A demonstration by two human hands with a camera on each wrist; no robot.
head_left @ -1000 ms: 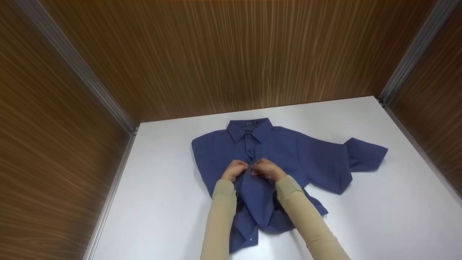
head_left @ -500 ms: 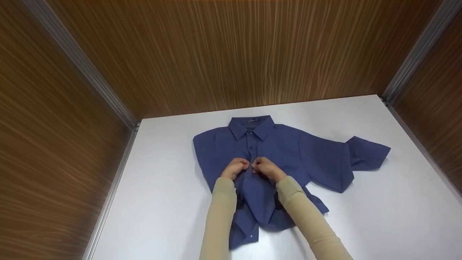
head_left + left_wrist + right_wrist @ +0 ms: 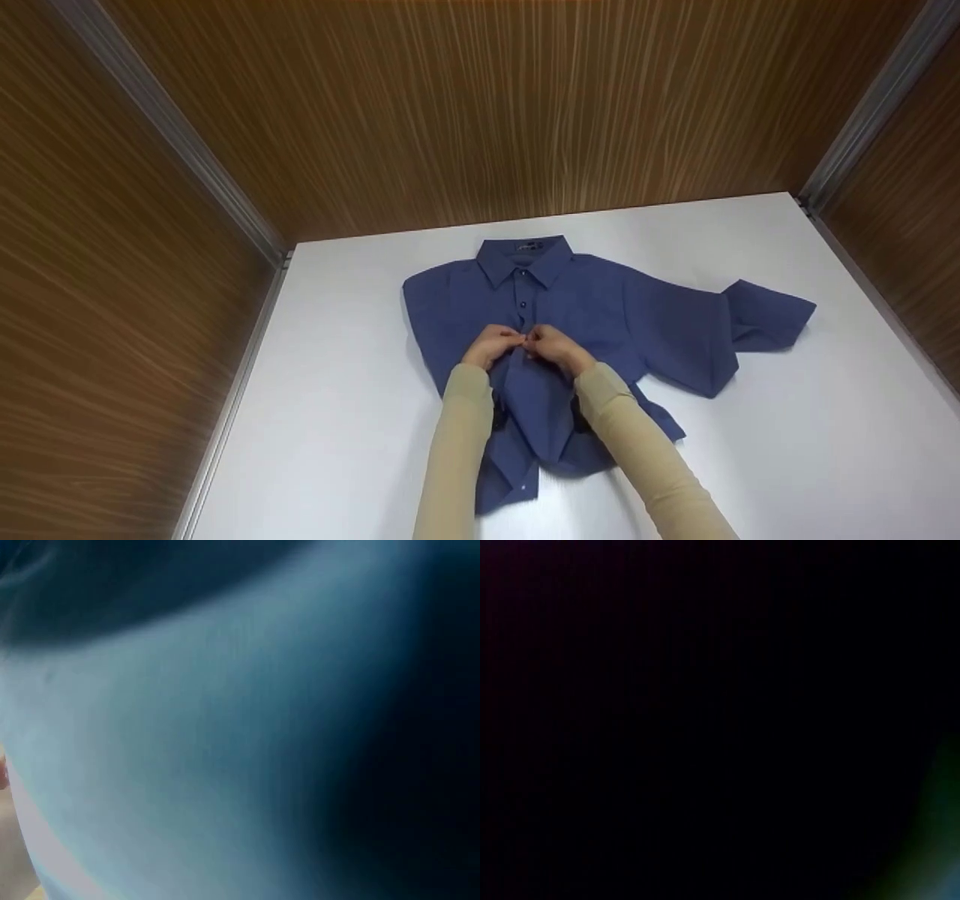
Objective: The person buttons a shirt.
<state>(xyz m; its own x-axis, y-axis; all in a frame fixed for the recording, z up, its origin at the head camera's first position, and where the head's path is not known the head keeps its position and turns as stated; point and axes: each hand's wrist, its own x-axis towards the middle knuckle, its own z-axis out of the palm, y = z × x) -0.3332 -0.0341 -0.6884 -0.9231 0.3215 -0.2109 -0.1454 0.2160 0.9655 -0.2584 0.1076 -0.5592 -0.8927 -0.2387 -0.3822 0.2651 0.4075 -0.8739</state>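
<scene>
A blue button-up shirt [image 3: 585,300] lies front up, its collar [image 3: 525,259] toward the back wall. Two dark buttons show on the placket below the collar. Lower down that placket, my left hand [image 3: 493,343] and right hand [image 3: 556,348] meet, thumbs and fingertips pinching the front edges. What sits between the fingertips is too small to make out. Below the hands the front cloth bunches into a raised fold. Blurred blue cloth [image 3: 187,735] fills most of the left wrist view; the right wrist view is almost wholly dark.
The shirt rests on a white table [image 3: 337,390]. A brown wood-grain panel [image 3: 510,112] rises behind it, with similar panels at both sides and metal strips in the corners. One sleeve [image 3: 765,315] stretches out to the right, bent near its end.
The left fingertips have moved right until they meet the right hand's fingertips at the placket. The view has shifted slightly, and the shirt otherwise lies the same.
</scene>
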